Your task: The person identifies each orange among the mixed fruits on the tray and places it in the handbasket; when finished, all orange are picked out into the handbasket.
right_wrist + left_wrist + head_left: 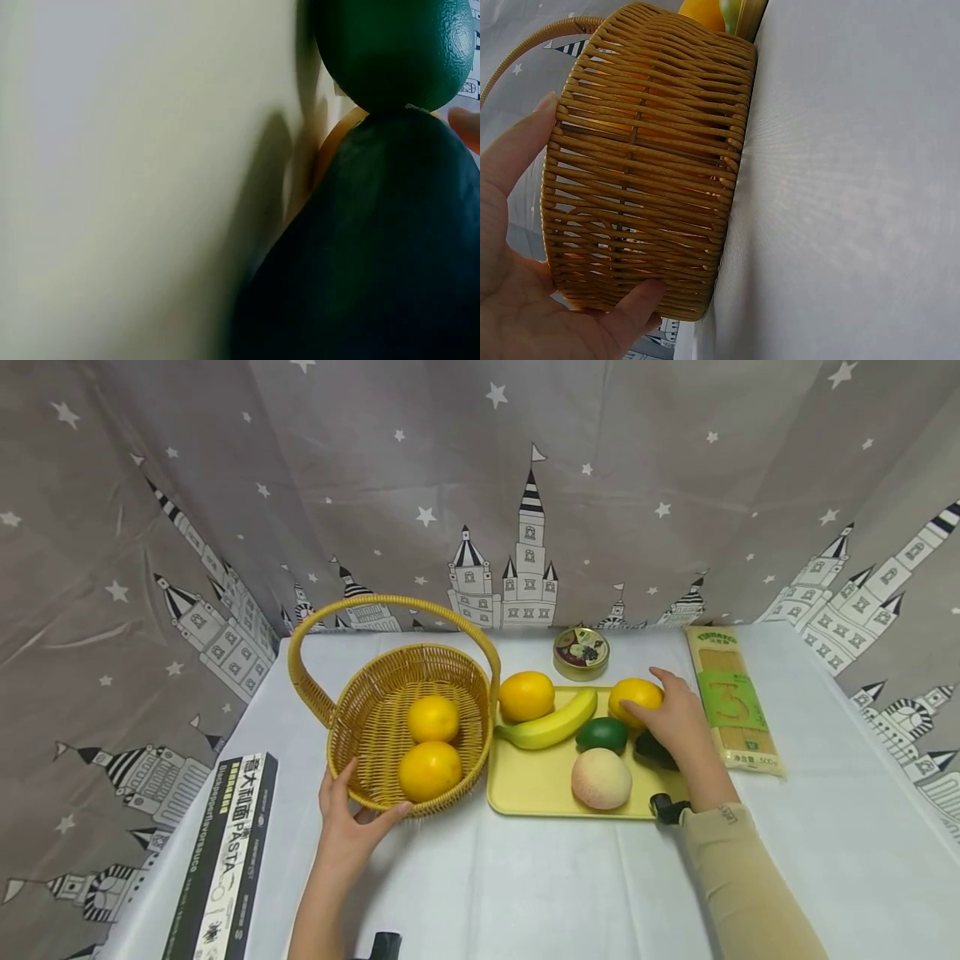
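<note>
My left hand [352, 831] holds the near-left side of a round wicker basket [345, 739] with a tall arched handle. In the left wrist view, the thumb lies at the rim and a finger rests against the woven wall [652, 172]. Two yellow lemons [432, 718] sit inside the basket. Over a yellow tray [525, 789], my right hand [675, 714] grips a lemon [633, 697] between thumb and fingers. Below that hand lies a dark avocado [375, 255], partly hidden in the head view. A smaller green fruit [602, 735] touches it.
Also on the tray are another lemon [527, 697], a banana [551, 723] and a peach [602, 778]. A round tin [581, 652] stands behind. A noodle packet [735, 702] lies right of the tray. A pasta box [221, 860] lies at the left.
</note>
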A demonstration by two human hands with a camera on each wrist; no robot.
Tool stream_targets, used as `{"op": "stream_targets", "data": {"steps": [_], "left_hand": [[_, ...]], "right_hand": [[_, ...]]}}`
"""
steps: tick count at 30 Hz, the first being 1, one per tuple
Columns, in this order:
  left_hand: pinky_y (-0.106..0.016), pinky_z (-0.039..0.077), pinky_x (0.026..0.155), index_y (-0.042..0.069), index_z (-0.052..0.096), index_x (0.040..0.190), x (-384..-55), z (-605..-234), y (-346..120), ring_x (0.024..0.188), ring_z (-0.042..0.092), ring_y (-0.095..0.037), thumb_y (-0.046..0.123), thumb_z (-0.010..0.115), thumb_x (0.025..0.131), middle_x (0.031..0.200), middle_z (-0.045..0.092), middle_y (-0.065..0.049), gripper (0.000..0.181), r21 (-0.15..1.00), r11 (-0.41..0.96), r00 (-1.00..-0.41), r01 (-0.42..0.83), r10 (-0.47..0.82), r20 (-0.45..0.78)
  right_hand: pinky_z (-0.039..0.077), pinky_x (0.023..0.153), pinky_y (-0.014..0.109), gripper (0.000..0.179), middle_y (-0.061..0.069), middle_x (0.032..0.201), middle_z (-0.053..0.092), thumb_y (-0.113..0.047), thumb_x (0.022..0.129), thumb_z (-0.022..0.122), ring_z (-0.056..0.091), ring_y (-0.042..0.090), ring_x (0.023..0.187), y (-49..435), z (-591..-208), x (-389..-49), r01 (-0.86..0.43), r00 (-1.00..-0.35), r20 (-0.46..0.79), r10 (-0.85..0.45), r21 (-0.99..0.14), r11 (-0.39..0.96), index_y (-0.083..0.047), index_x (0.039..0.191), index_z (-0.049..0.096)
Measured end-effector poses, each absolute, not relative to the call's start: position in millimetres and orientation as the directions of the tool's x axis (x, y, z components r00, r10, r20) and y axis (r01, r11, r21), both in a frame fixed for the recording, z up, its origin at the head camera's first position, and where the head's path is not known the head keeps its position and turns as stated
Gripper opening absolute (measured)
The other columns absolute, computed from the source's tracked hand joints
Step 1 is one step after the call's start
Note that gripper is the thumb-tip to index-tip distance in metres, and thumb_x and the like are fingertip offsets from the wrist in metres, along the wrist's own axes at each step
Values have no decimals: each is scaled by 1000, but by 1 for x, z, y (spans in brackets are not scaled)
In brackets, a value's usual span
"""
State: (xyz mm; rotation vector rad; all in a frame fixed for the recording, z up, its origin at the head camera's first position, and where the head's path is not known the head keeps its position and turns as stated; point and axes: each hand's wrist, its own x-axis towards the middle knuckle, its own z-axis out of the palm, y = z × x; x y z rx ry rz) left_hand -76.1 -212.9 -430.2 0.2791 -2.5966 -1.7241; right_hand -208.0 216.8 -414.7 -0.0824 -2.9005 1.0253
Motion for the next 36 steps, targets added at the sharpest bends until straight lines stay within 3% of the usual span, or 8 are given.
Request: {"op": "stream_targets", "data": {"steps": [6,21,28,36], "left_hand": [[-42,41,104,10,6,155,-76,-429,-212,138,26,-43,25,79,82,156,-21,-8,105,916,374,-983,-143,-158,-89],[-42,40,105,8,6,155,-75,-429,-212,138,24,-45,24,79,82,156,-22,-10,105,920,366,-984,-137,-156,-85],[-43,42,104,10,6,155,-75,-429,-212,136,27,-47,25,80,81,156,-20,-10,105,920,363,-983,-146,-162,-92],[-47,38,107,11,6,155,-75,-430,-213,139,21,-45,25,80,81,156,-22,-10,105,926,353,-984,-135,-156,-84]], "right_hand": [[36,102,60,87,30,140,38,-51,87,64,43,44,120,220,-421,-207,44,-999,-45,20,-627,778,-1,149,28],[42,95,58,82,27,134,44,-46,85,69,47,41,111,213,-415,-202,19,-995,64,81,-657,754,0,143,36],[44,94,56,82,22,136,45,-49,84,71,48,38,110,197,-388,-191,-56,-988,139,62,-712,699,-3,144,38],[48,93,51,82,14,138,47,-50,79,76,52,34,110,152,-352,-165,-111,-990,142,-2,-764,636,-11,142,43]]}}
